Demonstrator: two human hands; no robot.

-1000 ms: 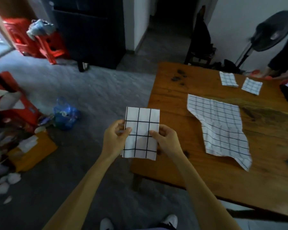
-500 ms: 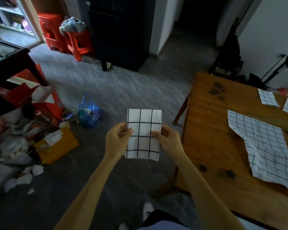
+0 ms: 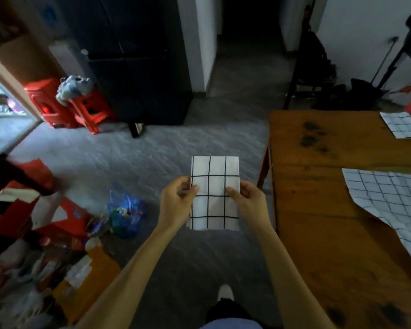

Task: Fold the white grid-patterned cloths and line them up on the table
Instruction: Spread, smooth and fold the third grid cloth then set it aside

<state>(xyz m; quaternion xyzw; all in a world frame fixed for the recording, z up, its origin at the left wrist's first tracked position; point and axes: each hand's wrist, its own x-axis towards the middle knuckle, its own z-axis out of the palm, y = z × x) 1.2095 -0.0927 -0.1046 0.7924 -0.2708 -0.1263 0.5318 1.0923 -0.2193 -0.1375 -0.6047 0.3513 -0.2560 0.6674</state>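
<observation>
I hold a folded cloth (image 3: 214,193) upright over the floor, left hand (image 3: 178,203) and right hand (image 3: 247,203) pinching its side edges, off the bench's (image 3: 318,210) left edge.

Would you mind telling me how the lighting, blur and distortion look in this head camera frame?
Head view: dim room, brightest at the doorway on the left; the folded cloth between the left hand and right hand is sharp; the red boxes at the left edge smear; wide-angle bending skews the table edges.
</observation>
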